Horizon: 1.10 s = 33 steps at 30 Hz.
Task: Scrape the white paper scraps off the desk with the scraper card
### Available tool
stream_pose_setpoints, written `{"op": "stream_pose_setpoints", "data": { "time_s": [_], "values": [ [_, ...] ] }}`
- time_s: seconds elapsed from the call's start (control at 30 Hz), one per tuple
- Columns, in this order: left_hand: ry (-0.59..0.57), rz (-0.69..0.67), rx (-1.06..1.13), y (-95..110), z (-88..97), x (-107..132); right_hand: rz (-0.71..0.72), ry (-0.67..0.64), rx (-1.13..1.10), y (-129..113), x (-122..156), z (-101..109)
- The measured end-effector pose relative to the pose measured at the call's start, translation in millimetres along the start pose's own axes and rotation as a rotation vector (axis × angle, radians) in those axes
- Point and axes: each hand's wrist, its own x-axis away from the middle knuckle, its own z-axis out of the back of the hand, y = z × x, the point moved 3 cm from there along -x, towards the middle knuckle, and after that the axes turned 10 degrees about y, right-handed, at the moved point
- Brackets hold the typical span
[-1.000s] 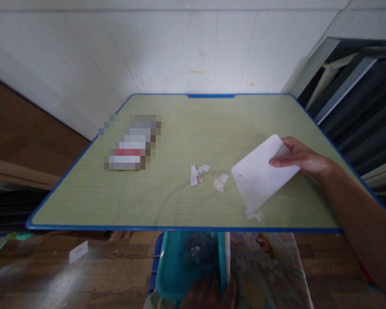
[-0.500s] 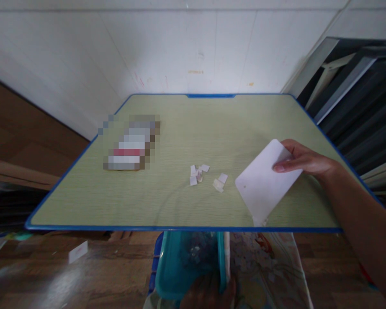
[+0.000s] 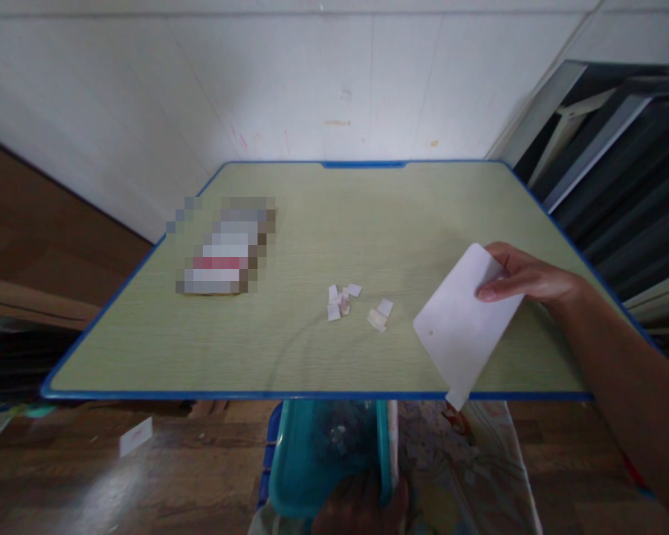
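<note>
My right hand point(image 3: 516, 276) pinches a thin white card point(image 3: 468, 319) with rounded corners near its upper right edge, thumb on top. The card is tilted, with its lowest tip over the table's front edge and a small white piece point(image 3: 454, 400) at that tip. Low in the view, my left hand point(image 3: 360, 507) grips the near right corner of a teal plastic basket point(image 3: 290, 498), partly in shadow. Small white paper scraps point(image 3: 334, 312) lie in a little cluster mid-table, with two more pieces point(image 3: 380, 318) to their right.
The pale green table point(image 3: 201, 349) has a blue edge. A pixelated box-like item point(image 3: 223, 249) lies on its left. Below, a cloth-like sheet point(image 3: 496, 475) bears scattered scraps beside the basket. A white paper point(image 3: 136, 437) lies on the wooden floor. Dark panels point(image 3: 635, 163) lean at right.
The card has shifted slightly right and down, so its lower tip now reaches past the table's front edge. My left hand stays at the basket. The camera view shifts very slightly.
</note>
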Motion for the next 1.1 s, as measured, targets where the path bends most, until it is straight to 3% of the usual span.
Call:
{"op": "stream_pose_setpoints", "data": {
  "time_s": [0.2,0.33,0.37,0.57,0.67,1.1],
  "values": [
    [0.03,-0.01,-0.046,-0.8,2.6,2.0,0.07,0.109,0.007,-1.8,2.7,7.9],
    [-0.26,-0.279,-0.216,3.3,-7.9,9.0,0.025,0.05,0.072,-2.2,3.2,6.4],
    [-0.278,-0.293,-0.237,3.5,-9.0,9.8,0.019,0.036,0.074,-2.3,3.4,5.7],
    [0.022,-0.012,-0.041,-0.4,2.4,0.6,0.074,0.178,0.009,-2.8,0.5,5.8],
    [0.024,-0.005,-0.014,-0.9,4.7,-2.9,0.061,0.214,0.006,-1.9,-3.1,2.4],
    [-0.004,0.004,-0.027,-1.5,1.1,0.0,0.057,0.131,0.045,-1.9,-11.7,-16.1]
  ]
}}
